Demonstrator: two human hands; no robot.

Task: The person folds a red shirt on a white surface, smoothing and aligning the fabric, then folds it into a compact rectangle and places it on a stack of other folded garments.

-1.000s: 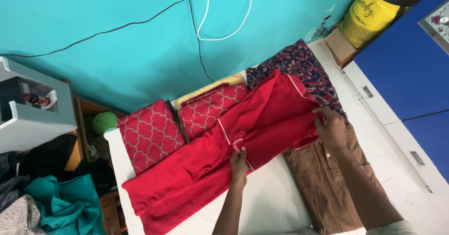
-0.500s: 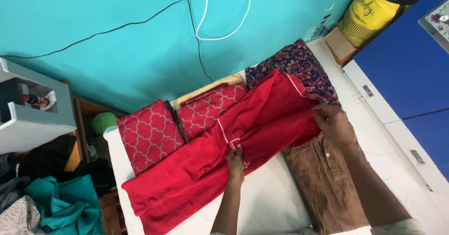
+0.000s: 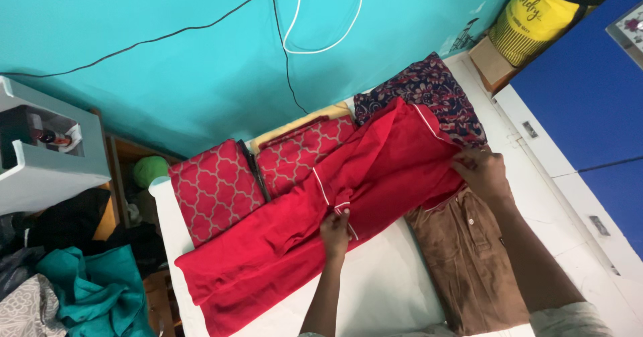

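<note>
Pinching the white-piped edge of the red garment, your left hand sits at 6 o'clock of it; your right hand, at 3 o'clock, seems closed on its edge above the brown shirt.

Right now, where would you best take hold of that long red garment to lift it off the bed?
Probably at its white-piped edges, where the hands already are: the left hand pinches the red garment at its near middle edge, the right hand grips the far-right end. It lies spread long across the white bed, so coming from the near side with both hands should keep it from sagging.
</note>
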